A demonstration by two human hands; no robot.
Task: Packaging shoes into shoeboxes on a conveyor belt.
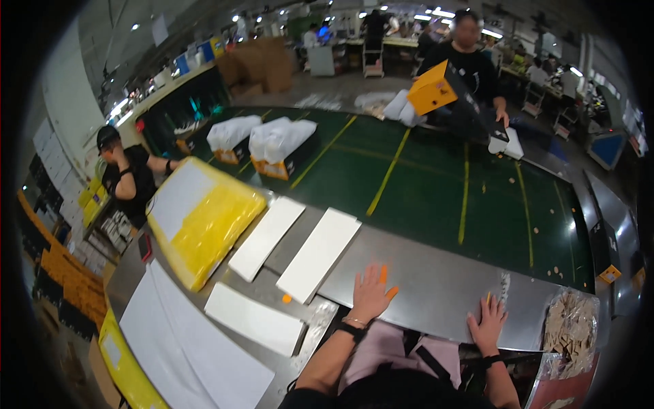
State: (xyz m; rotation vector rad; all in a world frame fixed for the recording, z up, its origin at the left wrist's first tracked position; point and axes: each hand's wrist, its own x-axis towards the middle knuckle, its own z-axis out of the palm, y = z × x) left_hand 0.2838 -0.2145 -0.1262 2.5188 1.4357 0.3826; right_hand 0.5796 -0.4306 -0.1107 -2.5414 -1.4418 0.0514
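Note:
My left hand point(370, 294) lies on the bare metal ledge point(422, 273) with its fingers stretched out. Orange covers sit on its thumb and one finger. Further right, my right hand point(487, 323) rests near the same ledge's front edge, fingers spread, holding nothing. Closest to my left hand is a stack of long white sheets point(320, 254). A second white stack point(268, 237) lies left of it, and a third point(255, 317) sits nearer to me. A small orange piece point(287, 298) lies between the stacks.
A green conveyor point(436, 184) with yellow lines carries boxes topped by white wrapped bundles point(281, 138). Across it, a person point(470, 75) handles a black-and-orange box point(432, 90). Another person point(129, 170) stands left beside a yellow-wrapped pack point(211, 228). A clear bag of brown pieces point(571, 324) lies at right.

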